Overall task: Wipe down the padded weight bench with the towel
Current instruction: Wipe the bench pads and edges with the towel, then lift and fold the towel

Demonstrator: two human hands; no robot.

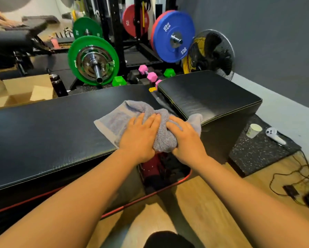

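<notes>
Both hands rest on a grey towel (132, 119) at the near right end of the long black padded pad (51, 126) of the weight bench. The left hand (141, 136) lies flat with its fingers stretched out and close together, palm pressed down on the flatter left half of the towel, which spreads out from under it toward the far left. The right hand (187, 138) sits just beside it, its fingers curled over the bunched, thicker right half of the cloth, gripping the folds. A ridge of towel rises between the two hands, and its bunched near end hangs over the pad's near edge. One corner of the towel reaches right across the gap and touches the near edge of the shorter seat pad (209, 97), which is tilted upward. Below the hands, in the gap between the pads, red and black frame parts (153, 169) show. Behind the bench stand green weight plates (93, 60) on a bar, a blue plate (174, 36) and a fan (212, 52). A paper cup (254, 130) stands on the speckled mat at right.
</notes>
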